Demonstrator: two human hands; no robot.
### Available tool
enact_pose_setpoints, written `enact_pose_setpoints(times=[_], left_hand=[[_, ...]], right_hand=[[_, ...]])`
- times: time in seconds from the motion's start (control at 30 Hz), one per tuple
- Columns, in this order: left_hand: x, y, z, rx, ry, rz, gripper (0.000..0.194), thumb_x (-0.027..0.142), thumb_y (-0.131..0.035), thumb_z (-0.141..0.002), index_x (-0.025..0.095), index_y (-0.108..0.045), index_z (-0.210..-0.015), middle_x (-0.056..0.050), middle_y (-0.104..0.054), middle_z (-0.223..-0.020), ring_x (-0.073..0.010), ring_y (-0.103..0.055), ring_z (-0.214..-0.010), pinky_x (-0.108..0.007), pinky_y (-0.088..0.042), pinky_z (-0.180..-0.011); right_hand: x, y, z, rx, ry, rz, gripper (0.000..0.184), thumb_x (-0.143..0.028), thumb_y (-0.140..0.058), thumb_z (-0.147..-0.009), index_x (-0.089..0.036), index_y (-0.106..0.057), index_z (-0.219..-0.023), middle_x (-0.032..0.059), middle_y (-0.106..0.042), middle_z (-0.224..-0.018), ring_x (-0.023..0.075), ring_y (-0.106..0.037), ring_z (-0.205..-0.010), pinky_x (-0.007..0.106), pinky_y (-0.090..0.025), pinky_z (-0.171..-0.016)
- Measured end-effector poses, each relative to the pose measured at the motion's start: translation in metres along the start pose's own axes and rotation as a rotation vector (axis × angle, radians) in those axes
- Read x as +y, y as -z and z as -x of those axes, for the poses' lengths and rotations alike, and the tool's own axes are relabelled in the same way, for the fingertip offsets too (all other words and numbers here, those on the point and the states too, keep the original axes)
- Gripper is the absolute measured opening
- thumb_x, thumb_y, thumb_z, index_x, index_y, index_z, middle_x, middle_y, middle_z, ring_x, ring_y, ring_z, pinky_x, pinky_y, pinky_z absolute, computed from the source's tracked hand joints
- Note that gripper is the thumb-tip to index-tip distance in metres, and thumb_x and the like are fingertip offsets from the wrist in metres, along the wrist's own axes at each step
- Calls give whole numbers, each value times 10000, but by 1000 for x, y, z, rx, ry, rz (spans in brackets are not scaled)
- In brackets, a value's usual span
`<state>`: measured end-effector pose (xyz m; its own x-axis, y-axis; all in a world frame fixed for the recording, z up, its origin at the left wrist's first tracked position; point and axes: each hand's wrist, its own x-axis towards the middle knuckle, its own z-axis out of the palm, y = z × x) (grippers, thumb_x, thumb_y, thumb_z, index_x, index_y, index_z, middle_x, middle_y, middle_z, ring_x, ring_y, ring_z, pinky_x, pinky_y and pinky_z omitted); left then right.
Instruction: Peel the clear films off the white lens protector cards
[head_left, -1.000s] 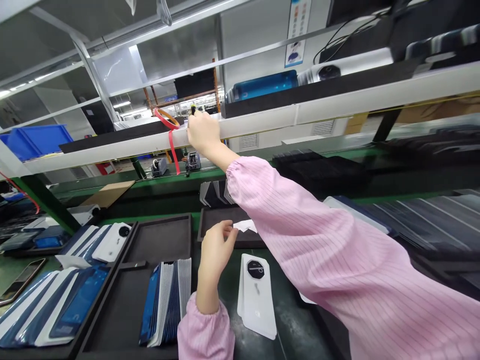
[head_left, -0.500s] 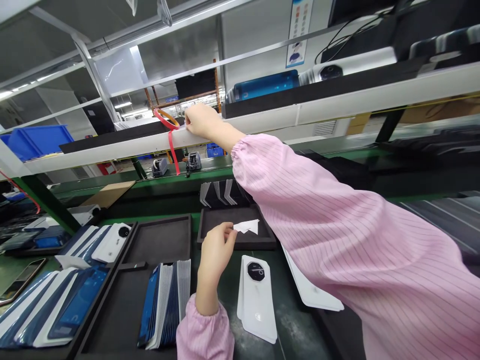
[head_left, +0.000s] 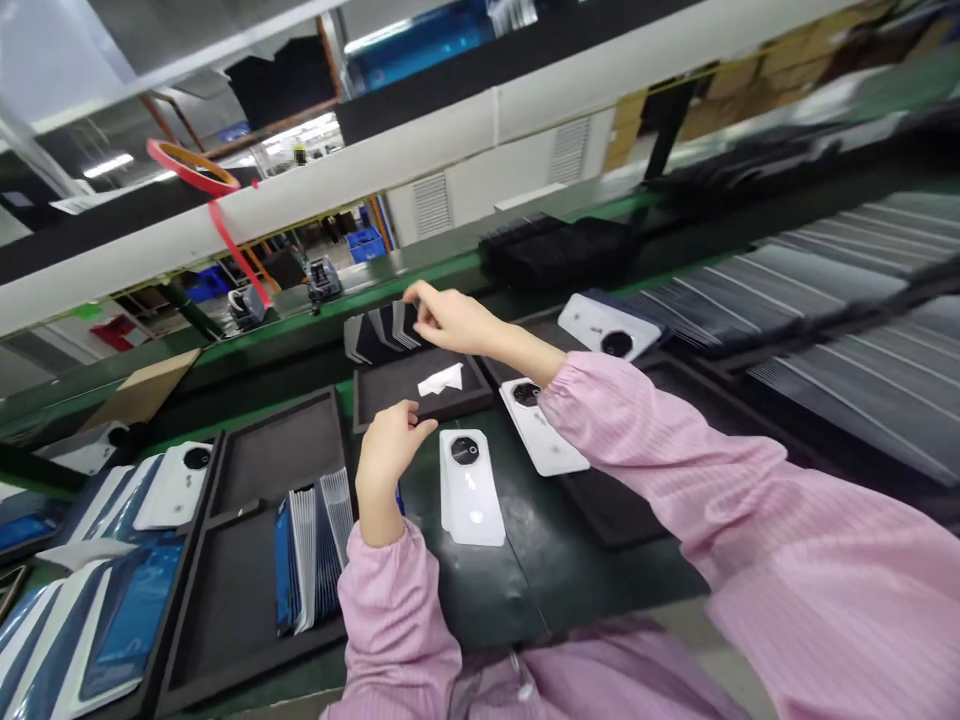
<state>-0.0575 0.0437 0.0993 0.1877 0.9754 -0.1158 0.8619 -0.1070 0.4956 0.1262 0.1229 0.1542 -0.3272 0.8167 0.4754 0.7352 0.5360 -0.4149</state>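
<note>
My left hand (head_left: 386, 465) is above the bench, its thumb and loosely bent fingers apart with nothing between them. Just beyond its fingertips, a crumpled piece of white paper (head_left: 441, 380) lies in a small black foam tray (head_left: 480, 400). My right hand (head_left: 454, 318) hovers over the back of that tray, near several upright dark sheets (head_left: 382, 330). Its fingers are half curled and I see nothing held. White phone back covers (head_left: 474, 495) with black round camera rings lie in front of my left hand. Another white cover (head_left: 551, 440) lies under my right forearm.
At left are black foam trays (head_left: 274, 445) and a row of blue and white covers (head_left: 311, 560). Stacked grey panels (head_left: 825, 290) fill the right. A white shelf rail (head_left: 315, 185) crosses above, with a red tape roll (head_left: 191, 168) on it. Tape dispensers (head_left: 322, 280) stand behind.
My right hand has come down from the shelf rail by the red tape roll to above the small tray. My left hand is now apart from the white paper. The view has tipped downward and right.
</note>
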Motion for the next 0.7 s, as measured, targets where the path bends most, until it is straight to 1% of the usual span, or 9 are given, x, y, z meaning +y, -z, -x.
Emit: enact_pose_setpoints(times=[0.07,0.17,0.23,0.33,0.4,0.47,0.53,0.6,0.7], left_hand=[[5,-11,-9,-85,30,-94,461,376,-681,-865,141,-632,-1259,-145,-719,-1236,-254,-682,-1116,-283,-491,-885],[20,-37,-23,-198,110,-228,547,446,-795,-751,137,-657,-1181,-193,-727,-1192,-309,-700,-1088,-318,-508,-864],[33,-59,-29,-239,176,-293,720,511,-852,-657,120,-631,-1221,-230,-723,-1167,-340,-709,-1061,-347,-525,-848],[52,-92,-29,-218,264,-363,987,600,-854,-601,91,-517,-1377,-323,-637,-1267,-421,-660,-1139,-439,-539,-846],[60,-109,-24,-181,295,-396,1057,604,-822,-644,78,-417,-1467,-377,-554,-1338,-484,-590,-1214,-513,-529,-848],[62,-120,-16,-146,306,-408,1011,513,-787,-725,80,-337,-1520,-395,-510,-1363,-511,-544,-1243,-548,-511,-851],[58,-126,-9,-111,309,-396,902,373,-735,-791,114,-305,-1540,-373,-495,-1375,-492,-519,-1259,-528,-495,-870],[50,-127,-5,-65,308,-352,843,288,-672,-828,145,-267,-1553,-342,-470,-1398,-457,-485,-1287,-493,-468,-912],[34,-125,-7,-18,335,-216,915,282,-681,-806,126,-183,-1557,-323,-455,-1387,-445,-459,-1300,-495,-430,-959]], right_hand=[[23,-3,37,-69,-176,4,383,-162,-599,-866,-197,-529,-1241,10,-730,-874,200,-660,-810,254,-394,-677],[46,-5,83,-56,-335,-12,335,-148,-602,-864,-183,-549,-1192,29,-739,-869,212,-669,-813,260,-393,-673],[51,-7,107,-39,-414,-36,298,-151,-594,-870,-176,-555,-1164,38,-741,-857,213,-675,-794,265,-403,-671],[49,-12,135,-44,-468,-99,275,-157,-627,-848,-189,-569,-1115,23,-737,-813,204,-685,-766,261,-419,-654],[49,-14,147,-43,-477,-149,281,-158,-641,-841,-205,-567,-1107,2,-731,-804,185,-691,-761,250,-438,-660],[56,-12,151,-23,-495,-187,281,-163,-633,-854,-211,-557,-1120,-6,-725,-812,168,-689,-753,246,-458,-682],[69,-7,151,8,-523,-205,275,-161,-622,-867,-203,-549,-1129,0,-717,-815,166,-684,-758,255,-472,-712],[80,-2,149,26,-544,-217,267,-154,-619,-871,-192,-548,-1125,7,-709,-811,170,-678,-768,268,-480,-739],[83,-4,144,2,-529,-256,254,-149,-616,-873,-189,-553,-1116,11,-710,-815,165,-673,-763,273,-490,-745]])
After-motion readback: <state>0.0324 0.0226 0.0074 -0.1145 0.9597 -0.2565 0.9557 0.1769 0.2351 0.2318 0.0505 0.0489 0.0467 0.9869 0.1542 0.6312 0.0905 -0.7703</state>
